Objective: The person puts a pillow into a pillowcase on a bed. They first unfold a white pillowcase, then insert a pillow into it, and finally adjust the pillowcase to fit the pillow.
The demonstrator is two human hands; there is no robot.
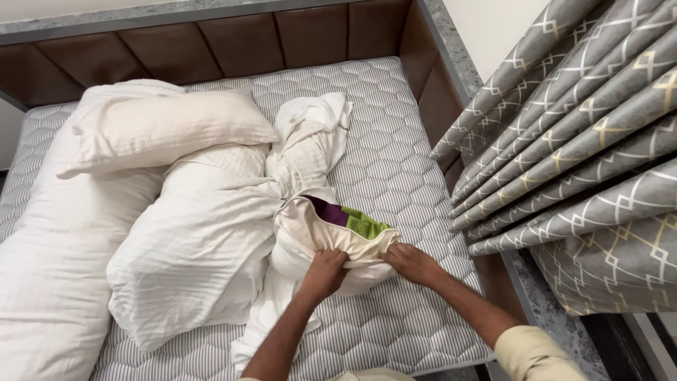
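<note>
My left hand [323,274] grips the near edge of a cream pillowcase [303,229] at its open mouth. My right hand [411,263] holds the same edge further right, fingers pinched on the cloth. Inside the mouth shows a pillow [347,216] with a purple and green cover. The bundle lies on the quilted grey mattress [395,169], near its right side.
White pillows [162,127] and a crumpled white duvet [197,240] cover the left half of the bed. A twisted white sheet [310,141] lies behind the bundle. A brown padded headboard [240,42] runs along the back. Grey patterned curtains [578,148] hang at right.
</note>
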